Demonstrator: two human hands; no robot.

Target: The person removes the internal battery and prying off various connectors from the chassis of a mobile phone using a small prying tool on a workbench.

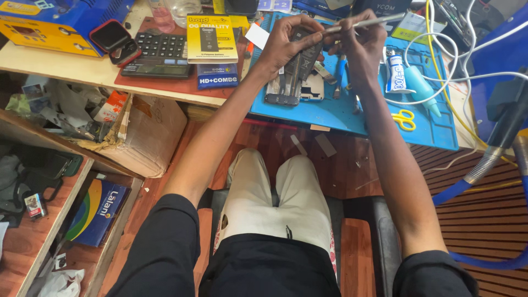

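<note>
Blue mat (440,132) on the worktop (82,71) is carrying an opened phone frame (291,88). Above it, the left hand (283,44) is closing around a slim dark phone part (305,52), judged light, stiff and fragile, best held by its edges. The right hand (360,41) is pinching thin metal tweezers (366,23).

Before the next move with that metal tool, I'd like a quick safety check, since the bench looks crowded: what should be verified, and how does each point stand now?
1. Left hand has a firm hold on the dark phone part: ok, fingers wrap it.
2. Right hand controls the thin metal tool: ok, pinched near its middle.
3. Tool tip placed on the part: cannot tell, fingers hide it.
4. Opened phone lies flat on the blue mat: ok.
5. White cables clear of the hands: ok, they lie to the right.
6. Yellow scissors away from the right forearm: not ok, close beside it.
</note>
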